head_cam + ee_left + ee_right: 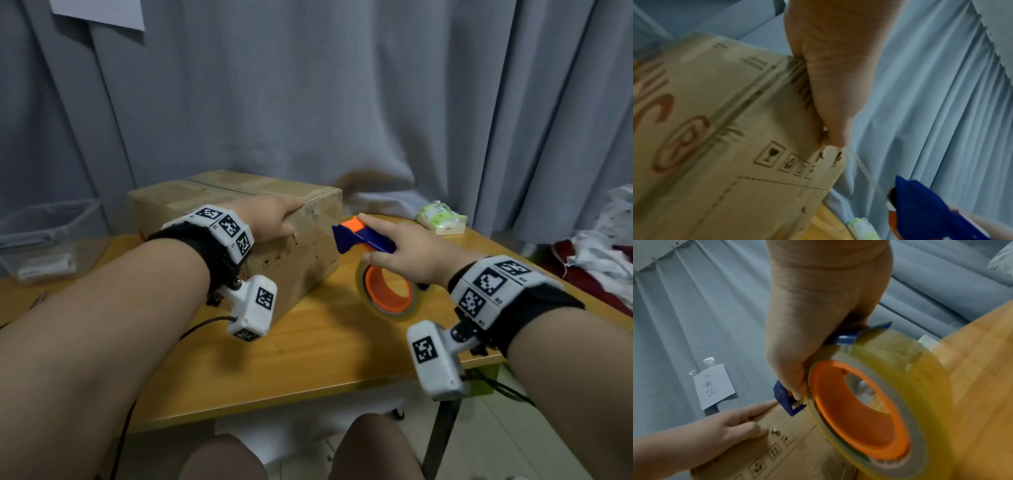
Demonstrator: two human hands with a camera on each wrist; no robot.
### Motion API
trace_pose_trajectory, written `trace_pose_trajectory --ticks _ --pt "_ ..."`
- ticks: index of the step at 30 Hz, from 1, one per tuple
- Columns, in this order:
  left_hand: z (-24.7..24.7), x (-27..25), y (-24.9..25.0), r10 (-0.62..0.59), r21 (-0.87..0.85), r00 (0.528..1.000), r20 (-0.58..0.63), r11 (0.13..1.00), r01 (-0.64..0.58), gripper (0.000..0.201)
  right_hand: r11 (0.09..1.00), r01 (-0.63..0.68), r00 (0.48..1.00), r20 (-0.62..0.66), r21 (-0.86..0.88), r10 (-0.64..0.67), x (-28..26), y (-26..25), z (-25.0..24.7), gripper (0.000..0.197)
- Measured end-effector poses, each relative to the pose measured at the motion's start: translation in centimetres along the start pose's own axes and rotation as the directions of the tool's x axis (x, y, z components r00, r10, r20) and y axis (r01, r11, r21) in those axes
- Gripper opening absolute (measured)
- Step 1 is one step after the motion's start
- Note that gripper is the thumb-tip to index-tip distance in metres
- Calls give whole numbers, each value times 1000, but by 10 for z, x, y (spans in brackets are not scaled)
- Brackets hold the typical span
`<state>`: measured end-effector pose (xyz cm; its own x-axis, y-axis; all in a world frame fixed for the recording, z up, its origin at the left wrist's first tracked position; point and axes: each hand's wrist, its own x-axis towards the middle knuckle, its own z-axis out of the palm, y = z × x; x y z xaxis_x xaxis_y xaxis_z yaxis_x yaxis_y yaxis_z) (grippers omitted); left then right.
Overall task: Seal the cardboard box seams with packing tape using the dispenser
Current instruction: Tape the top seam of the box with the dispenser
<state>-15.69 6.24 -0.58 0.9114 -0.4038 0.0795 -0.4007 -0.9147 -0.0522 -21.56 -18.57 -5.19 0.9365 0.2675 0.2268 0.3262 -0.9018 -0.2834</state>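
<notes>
A brown cardboard box (205, 202) lies on the wooden table (308, 359). My left hand (274, 219) clamps its upper right edge, fingers on top and thumb (830, 97) flat against the side face (715, 129). Just right of the box, my right hand (407, 250) grips a blue and orange tape dispenser (359, 236) above the table. Its roll of clear tape (387, 291) has an orange core (859, 410). A thin strand of tape (865, 172) stretches from the box corner under my thumb to the dispenser (920, 203). In the right wrist view, the dispenser's blue front (785, 397) is close to the box (797, 451) and my left hand (725, 426).
A clear plastic bin (48, 240) stands at the table's left. A green and white tissue pack (442, 217) lies at the back right. Grey curtain hangs close behind, with a paper note (714, 386) on it. Cloth is heaped (609, 246) off the table's right edge.
</notes>
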Motion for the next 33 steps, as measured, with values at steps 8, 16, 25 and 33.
trace_pose_trajectory --ticks 8,16,25,33 --pt "15 4 0 46 225 999 -25 973 -39 62 997 -24 998 54 -67 27 5 -8 13 71" --pt "12 3 -1 50 157 999 -20 987 -46 65 993 57 998 -32 -100 -60 -21 0 8 73" --pt "13 2 1 43 179 999 -22 983 -39 65 998 -3 999 39 -58 6 -12 -11 17 70" --pt "15 3 3 41 237 999 -17 971 -36 65 993 -79 988 129 -92 90 7 -36 4 65"
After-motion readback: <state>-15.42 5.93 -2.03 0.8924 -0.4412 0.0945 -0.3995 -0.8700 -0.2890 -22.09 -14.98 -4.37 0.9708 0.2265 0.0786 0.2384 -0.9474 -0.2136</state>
